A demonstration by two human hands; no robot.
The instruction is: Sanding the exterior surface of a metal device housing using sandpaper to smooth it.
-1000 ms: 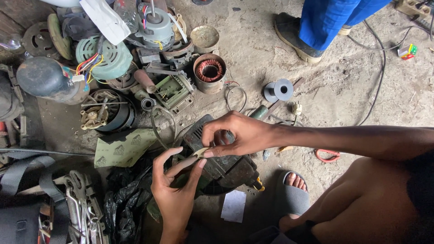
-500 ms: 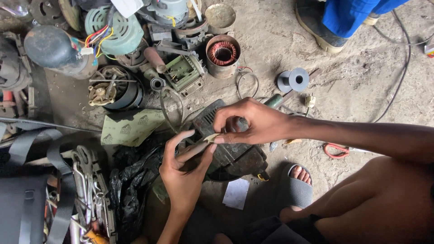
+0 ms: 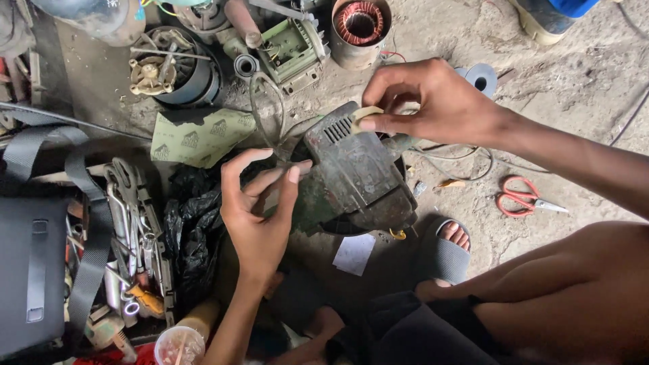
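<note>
Head view: left hand [image 3: 260,209] loosely curled, fingertips touching the near-left edge of the housing [image 3: 355,172]. Right hand [image 3: 433,101] pinches a pale scrap [image 3: 365,116] at the housing's far edge, by its vent slots. Best to brace the housing from the left, short light strokes. Housing is grimy, dark green, worn, lying on the floor [image 3: 574,101] between both hands. Scissors [image 3: 524,197] right of it; stator [image 3: 359,23] beyond.

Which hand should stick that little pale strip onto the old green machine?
Probably the right hand: its fingertips already pinch the pale strip right over the green machine's vented end. The left hand only steadies its side.
</note>
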